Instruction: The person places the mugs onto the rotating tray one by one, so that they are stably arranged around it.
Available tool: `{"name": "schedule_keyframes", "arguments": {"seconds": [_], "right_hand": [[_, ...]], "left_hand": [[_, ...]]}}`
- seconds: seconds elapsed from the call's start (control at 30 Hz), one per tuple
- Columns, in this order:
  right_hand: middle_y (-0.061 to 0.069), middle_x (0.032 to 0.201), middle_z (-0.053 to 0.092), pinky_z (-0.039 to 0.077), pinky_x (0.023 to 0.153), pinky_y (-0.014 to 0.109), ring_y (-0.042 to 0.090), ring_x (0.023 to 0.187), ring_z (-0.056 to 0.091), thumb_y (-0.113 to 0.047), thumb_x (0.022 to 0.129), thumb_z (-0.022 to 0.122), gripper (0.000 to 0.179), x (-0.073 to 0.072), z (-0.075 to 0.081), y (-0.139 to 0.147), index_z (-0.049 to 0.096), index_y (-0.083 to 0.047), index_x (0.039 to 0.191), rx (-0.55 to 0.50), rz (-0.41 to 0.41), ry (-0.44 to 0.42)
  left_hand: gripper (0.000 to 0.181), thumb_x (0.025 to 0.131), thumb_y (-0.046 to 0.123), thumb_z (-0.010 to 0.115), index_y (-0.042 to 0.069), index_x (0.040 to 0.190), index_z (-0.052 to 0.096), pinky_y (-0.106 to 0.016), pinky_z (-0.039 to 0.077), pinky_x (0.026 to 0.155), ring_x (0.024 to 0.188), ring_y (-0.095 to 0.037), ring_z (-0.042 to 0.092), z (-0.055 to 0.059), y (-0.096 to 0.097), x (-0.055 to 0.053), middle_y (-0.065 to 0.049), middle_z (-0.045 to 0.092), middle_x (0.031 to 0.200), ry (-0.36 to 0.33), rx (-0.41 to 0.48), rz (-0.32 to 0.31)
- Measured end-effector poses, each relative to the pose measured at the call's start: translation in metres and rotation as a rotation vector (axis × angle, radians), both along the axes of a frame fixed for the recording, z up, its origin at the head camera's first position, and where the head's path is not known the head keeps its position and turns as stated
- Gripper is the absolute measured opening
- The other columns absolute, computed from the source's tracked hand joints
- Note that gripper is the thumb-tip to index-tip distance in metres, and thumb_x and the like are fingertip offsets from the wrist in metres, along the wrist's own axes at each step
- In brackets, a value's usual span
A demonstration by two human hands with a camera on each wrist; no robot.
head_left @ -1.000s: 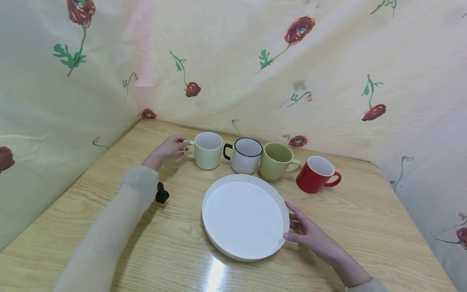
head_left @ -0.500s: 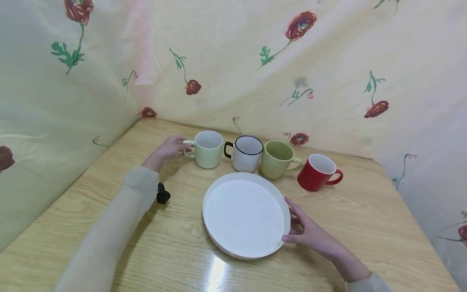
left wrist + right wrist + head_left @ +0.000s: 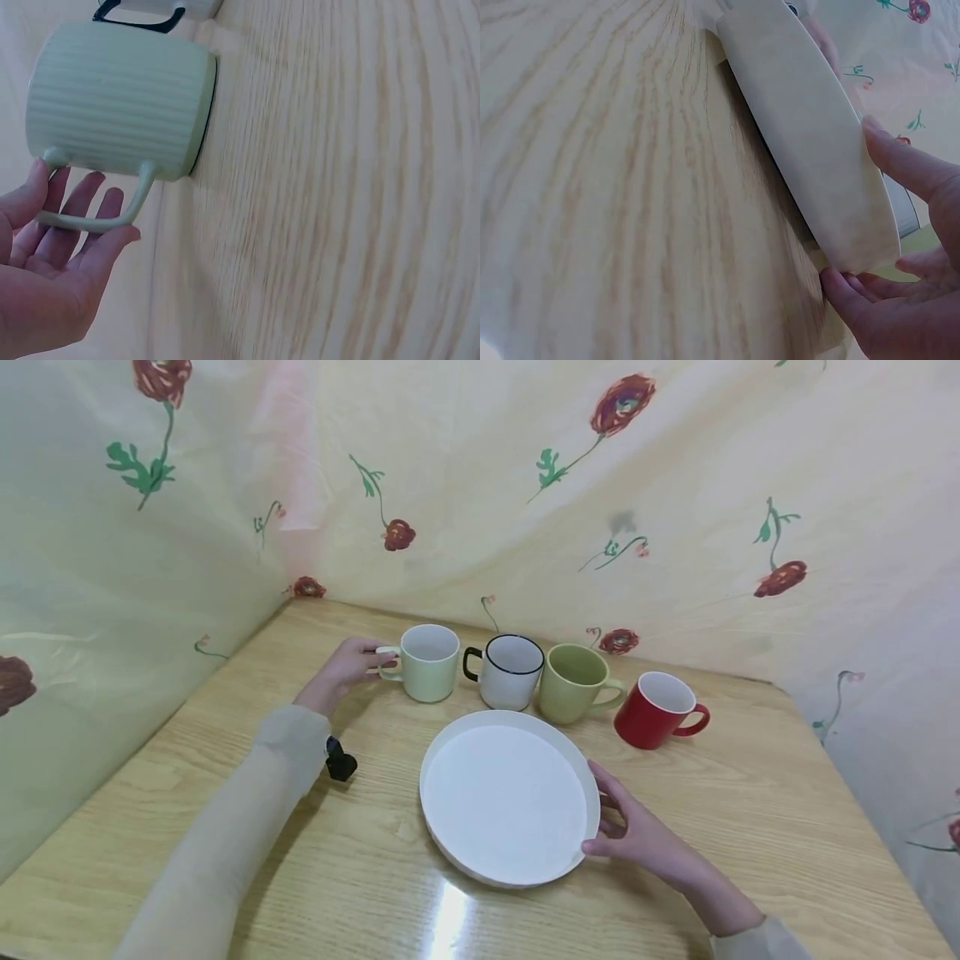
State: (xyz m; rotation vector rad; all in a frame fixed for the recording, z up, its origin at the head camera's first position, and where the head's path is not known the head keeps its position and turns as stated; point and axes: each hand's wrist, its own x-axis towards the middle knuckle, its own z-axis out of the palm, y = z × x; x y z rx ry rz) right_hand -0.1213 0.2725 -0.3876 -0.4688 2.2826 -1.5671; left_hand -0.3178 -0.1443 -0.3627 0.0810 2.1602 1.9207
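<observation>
At the left end of the row of mugs stands a pale green ribbed mug (image 3: 430, 670). My left hand (image 3: 351, 664) holds its handle (image 3: 97, 222), the fingers passing through the loop and the thumb at the upper end, as the left wrist view shows. In the middle of the table lies a round white tray (image 3: 510, 802) with a low raised rim and nothing in it. My right hand (image 3: 626, 827) grips its right side. The right wrist view has that thumb (image 3: 900, 154) on the rim and the fingertips (image 3: 844, 292) at the tray's lower edge.
Right of the pale green mug stand a white mug (image 3: 510, 675) with a black rim and handle, an olive green mug (image 3: 570, 689) and a red mug (image 3: 651, 714). A flowered cloth (image 3: 465, 468) hangs behind the wooden table (image 3: 360, 860). A small black object (image 3: 341, 762) shows by my left sleeve.
The head view has shifted slightly, so the mugs and tray appear a little higher and further right. Both hands keep their places on the mug handle and the tray.
</observation>
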Motion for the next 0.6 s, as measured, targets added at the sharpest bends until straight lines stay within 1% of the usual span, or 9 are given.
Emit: {"name": "schedule_keyframes", "arguments": {"seconds": [0.2, 0.33, 0.4, 0.43, 0.6], "right_hand": [[0.023, 0.143, 0.026, 0.038, 0.1, 0.023, 0.04, 0.129, 0.028, -0.008, 0.075, 0.075, 0.099, -0.0009, -0.0015, -0.0005, 0.009, -0.013, 0.149, 0.023, -0.004, 0.008], [0.023, 0.143, 0.025, 0.036, 0.098, 0.015, 0.041, 0.13, 0.027, -0.008, 0.075, 0.075, 0.1, -0.0009, -0.0025, -0.0003, 0.009, -0.015, 0.149, 0.018, -0.008, -0.001], [0.023, 0.143, 0.025, 0.036, 0.097, 0.014, 0.041, 0.13, 0.027, -0.008, 0.075, 0.075, 0.1, -0.001, -0.0024, -0.0003, 0.008, -0.016, 0.149, 0.019, -0.011, -0.001], [0.023, 0.143, 0.025, 0.036, 0.098, 0.015, 0.041, 0.13, 0.028, -0.008, 0.075, 0.075, 0.1, -0.0011, -0.0021, -0.0004, 0.009, -0.015, 0.149, 0.023, -0.01, 0.004], [0.025, 0.142, 0.024, 0.039, 0.1, 0.029, 0.044, 0.128, 0.031, -0.008, 0.076, 0.074, 0.1, -0.0016, -0.0007, -0.0001, 0.007, -0.015, 0.149, 0.024, 0.0, -0.005]], "left_hand": [[0.03, 0.096, 0.007, 0.047, -0.01, 0.12, 0.047, -0.043, 0.037, 0.103, 0.123, -0.035, 0.045, 0.0013, -0.0011, 0.0053, -0.024, 0.045, 0.13, -0.012, 0.027, 0.041], [0.029, 0.096, 0.01, 0.049, -0.009, 0.118, 0.048, -0.043, 0.036, 0.104, 0.124, -0.034, 0.045, 0.0023, -0.0013, 0.0063, -0.024, 0.046, 0.131, -0.009, 0.03, 0.059], [0.029, 0.095, 0.011, 0.05, -0.009, 0.117, 0.049, -0.043, 0.037, 0.104, 0.123, -0.034, 0.045, 0.0031, -0.0016, 0.0068, -0.023, 0.047, 0.13, -0.008, 0.028, 0.072], [0.029, 0.095, 0.011, 0.05, -0.008, 0.117, 0.049, -0.042, 0.037, 0.103, 0.123, -0.033, 0.045, 0.0036, -0.0017, 0.0071, -0.023, 0.047, 0.129, -0.005, 0.026, 0.079], [0.029, 0.094, 0.012, 0.052, -0.007, 0.116, 0.05, -0.042, 0.037, 0.103, 0.121, -0.032, 0.047, 0.0053, -0.0027, 0.011, -0.021, 0.051, 0.125, -0.005, 0.01, 0.108]]}}
